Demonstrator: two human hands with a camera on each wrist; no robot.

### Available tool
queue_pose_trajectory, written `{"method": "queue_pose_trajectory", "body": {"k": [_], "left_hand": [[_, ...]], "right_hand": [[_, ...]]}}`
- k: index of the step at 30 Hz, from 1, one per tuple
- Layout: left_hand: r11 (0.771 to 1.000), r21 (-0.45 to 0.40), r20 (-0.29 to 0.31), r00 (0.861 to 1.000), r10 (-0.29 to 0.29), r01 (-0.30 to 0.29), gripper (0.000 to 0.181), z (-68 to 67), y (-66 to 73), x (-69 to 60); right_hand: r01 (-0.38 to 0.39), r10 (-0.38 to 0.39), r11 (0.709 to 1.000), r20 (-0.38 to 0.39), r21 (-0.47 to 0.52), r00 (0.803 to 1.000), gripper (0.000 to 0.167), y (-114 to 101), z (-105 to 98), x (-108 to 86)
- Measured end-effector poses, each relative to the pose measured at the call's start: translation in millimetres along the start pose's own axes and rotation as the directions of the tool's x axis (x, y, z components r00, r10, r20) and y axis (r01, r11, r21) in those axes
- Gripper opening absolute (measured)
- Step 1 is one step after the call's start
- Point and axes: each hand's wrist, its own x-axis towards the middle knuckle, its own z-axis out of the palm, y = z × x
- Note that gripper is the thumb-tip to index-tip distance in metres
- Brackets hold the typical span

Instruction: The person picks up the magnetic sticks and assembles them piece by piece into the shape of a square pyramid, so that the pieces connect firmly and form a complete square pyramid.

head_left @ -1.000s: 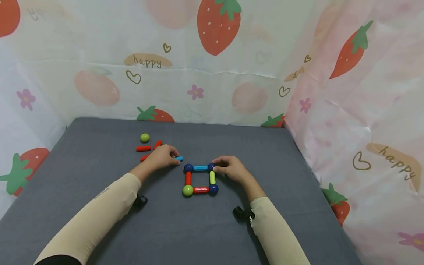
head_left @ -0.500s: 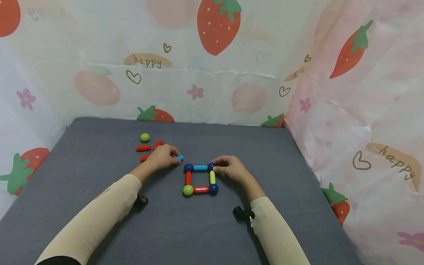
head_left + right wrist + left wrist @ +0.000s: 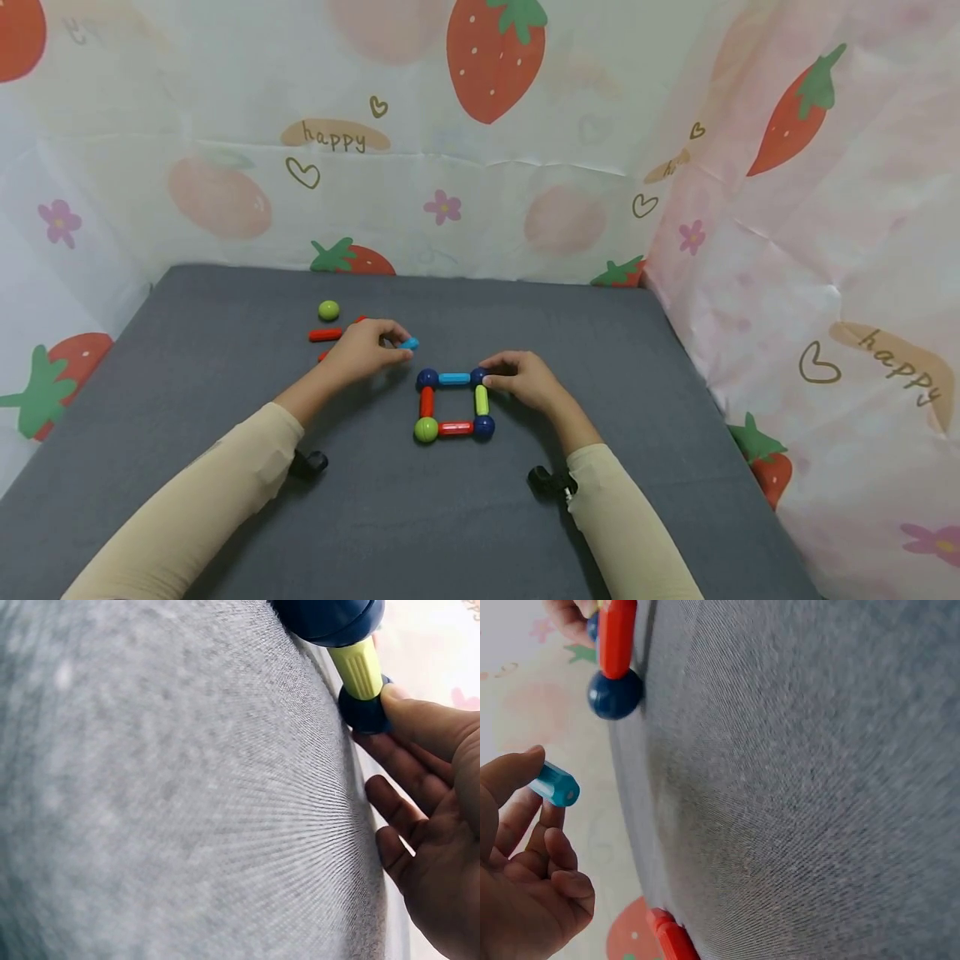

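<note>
Far left on the counter [image 3: 420, 533], a loose green ball [image 3: 328, 310] is being seen beyond the loose red rods [image 3: 325, 335]. The rods are being partly covered by the left hand [image 3: 363, 348], more so than half a second ago. Main change: the light-blue rod [image 3: 409, 343] is being carried up or away slightly in that hand; which of the two can't be told from the head view alone, but in the left wrist view it is being held apparently clear of the cloth. It is being pinched between thumb and fingertips, tip exposed, spare fingers being kept loosely curled. Next, the square frame is being left unchanged: navy ball [image 3: 427, 378] at far left, lime ball [image 3: 426, 430] at near left, corners being linked by a red side rod [image 3: 427, 402], a blue top rod [image 3: 454, 378], a red front rod [image 3: 455, 428] and a yellow-green rod [image 3: 482, 401]. Far right, the frame's back corner ball [image 3: 478, 377] is being gripped by the right hand [image 3: 525, 379], thumb and index on it, other fingers spread; no shift is being noted there. Read: one corner is probably being steadied, while the carried rod is being kept apart, not yet joined.
</note>
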Motion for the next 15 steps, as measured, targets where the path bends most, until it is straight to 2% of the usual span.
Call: {"method": "queue_pose_trajectory", "body": {"k": [8, 15], "left_hand": [[0.997, -0.057, -0.024, 0.999, 0.043, -0.045, 0.021, -4.5, 7.1, -15.8], [0.994, -0.093, -0.009, 0.998, 0.055, -0.056, 0.021, -2.7, 11.5, -28.4]], "right_hand": [[0.009, -0.009, 1.0, 0.001, 0.002, 1.0, 0.026, 0.7, -0.3, 0.4], [0.003, -0.003, 1.0, 0.004, 0.003, 1.0, 0.026, -0.4, 0.2, 0.4]]}}
